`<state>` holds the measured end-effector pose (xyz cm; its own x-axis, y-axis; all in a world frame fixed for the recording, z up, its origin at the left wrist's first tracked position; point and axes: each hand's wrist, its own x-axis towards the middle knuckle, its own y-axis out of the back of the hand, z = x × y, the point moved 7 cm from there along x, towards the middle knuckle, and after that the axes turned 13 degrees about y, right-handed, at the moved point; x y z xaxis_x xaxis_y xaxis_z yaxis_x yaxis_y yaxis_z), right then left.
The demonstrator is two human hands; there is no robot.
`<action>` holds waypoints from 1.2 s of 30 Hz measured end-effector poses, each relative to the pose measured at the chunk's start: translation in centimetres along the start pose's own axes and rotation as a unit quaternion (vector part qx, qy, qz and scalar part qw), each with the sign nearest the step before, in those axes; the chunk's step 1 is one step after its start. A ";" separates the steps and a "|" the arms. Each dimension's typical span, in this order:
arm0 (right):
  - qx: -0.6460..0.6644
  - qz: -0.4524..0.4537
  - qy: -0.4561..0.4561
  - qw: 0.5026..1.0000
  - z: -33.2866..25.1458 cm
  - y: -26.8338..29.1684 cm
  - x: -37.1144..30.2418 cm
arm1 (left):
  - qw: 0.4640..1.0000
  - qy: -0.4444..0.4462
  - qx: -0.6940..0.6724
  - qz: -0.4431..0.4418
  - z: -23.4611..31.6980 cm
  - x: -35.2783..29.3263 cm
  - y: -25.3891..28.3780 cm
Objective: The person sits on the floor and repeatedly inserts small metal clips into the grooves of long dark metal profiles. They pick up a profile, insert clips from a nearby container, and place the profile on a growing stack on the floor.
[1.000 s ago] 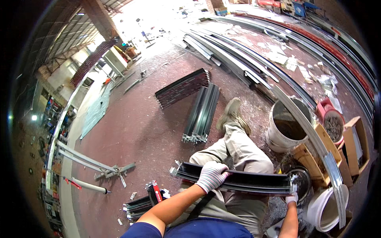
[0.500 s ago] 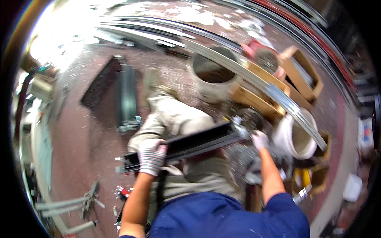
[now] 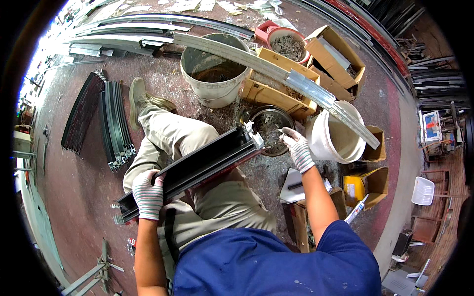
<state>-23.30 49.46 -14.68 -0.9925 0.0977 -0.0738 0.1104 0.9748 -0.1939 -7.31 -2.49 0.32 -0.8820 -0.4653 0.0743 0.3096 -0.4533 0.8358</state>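
Left hand grips black profile, right hand by round pan

Left grip wrapped on black channel across lap, right grip near round pan, grimy bucket farther off

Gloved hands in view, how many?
2. Left hand: gripping the black profile near its left end. Right hand: at the right side of the round metal bowl. Neither is fully hidden.
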 end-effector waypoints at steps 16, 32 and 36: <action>-0.212 -0.283 0.137 0.925 -9.2 -8.2 -2.9 | 1.000 0.012 -0.022 -0.009 -0.1 0.1 -0.4; -0.216 -0.373 0.100 0.897 -10.0 -8.8 -2.0 | 1.000 0.014 -0.020 -0.007 -0.4 0.2 -0.6; -0.225 -0.382 0.105 0.890 -9.9 -8.7 -2.0 | 0.999 0.021 -0.020 -0.015 -0.2 0.2 -0.5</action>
<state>-22.85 42.79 -3.12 -0.7622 -0.6388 0.1051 -0.5864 0.7500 0.3060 -7.58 -2.50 -0.21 -0.8757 -0.4823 0.0249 0.2975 -0.4983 0.8143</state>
